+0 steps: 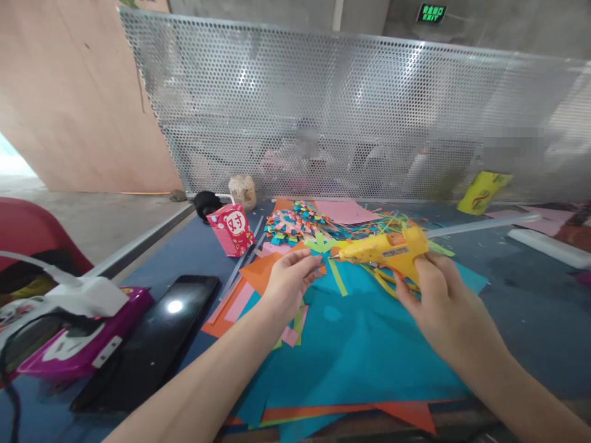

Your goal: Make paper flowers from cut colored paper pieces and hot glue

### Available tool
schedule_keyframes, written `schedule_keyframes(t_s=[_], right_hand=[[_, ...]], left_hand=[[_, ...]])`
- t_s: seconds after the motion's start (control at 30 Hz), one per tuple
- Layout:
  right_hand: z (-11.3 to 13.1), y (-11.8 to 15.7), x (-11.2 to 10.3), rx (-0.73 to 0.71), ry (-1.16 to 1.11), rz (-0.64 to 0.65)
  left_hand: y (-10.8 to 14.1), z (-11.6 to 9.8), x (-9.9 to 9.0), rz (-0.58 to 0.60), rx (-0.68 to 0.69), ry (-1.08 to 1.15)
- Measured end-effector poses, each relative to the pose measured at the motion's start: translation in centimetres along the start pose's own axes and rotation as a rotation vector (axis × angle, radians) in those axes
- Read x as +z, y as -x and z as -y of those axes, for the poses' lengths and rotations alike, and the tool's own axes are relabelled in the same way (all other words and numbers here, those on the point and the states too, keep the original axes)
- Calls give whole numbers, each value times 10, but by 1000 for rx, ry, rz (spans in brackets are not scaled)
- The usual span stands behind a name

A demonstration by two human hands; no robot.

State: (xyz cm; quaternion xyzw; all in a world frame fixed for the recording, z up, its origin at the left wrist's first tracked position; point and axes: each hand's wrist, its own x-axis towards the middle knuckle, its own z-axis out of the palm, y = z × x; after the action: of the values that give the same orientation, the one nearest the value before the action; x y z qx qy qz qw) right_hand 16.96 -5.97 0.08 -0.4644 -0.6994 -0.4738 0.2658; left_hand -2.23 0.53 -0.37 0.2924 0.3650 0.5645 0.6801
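My right hand (pixel 438 283) is wrapped around the handle of a yellow hot glue gun (pixel 383 249), with a translucent glue stick (pixel 480 226) poking out of its back. The gun's nozzle points left, close to the fingertips of my left hand (pixel 298 274). Those fingers are pinched together; whatever is between them is too small to make out. Just beyond them is a fringed light-green paper piece (pixel 319 242), and a green paper strip (pixel 338 278) shows below the nozzle. Under both hands lies a large blue paper sheet (pixel 364 351).
Fringed multicoloured paper flowers (pixel 289 224) lie behind the hands near a pink sheet (pixel 346 212). At left are a red drink carton (pixel 231 229), a black phone (pixel 152 338) and a purple power strip (pixel 96 344). A perforated metal screen (pixel 323 111) borders the table's back.
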Motion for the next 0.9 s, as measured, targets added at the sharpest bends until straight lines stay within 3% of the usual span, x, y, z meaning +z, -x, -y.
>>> schedule_keyframes(t_s=[0.9], right_hand=[[-1, 1, -7, -4, 49, 40]], left_hand=[[2, -2, 0, 5, -10, 14]])
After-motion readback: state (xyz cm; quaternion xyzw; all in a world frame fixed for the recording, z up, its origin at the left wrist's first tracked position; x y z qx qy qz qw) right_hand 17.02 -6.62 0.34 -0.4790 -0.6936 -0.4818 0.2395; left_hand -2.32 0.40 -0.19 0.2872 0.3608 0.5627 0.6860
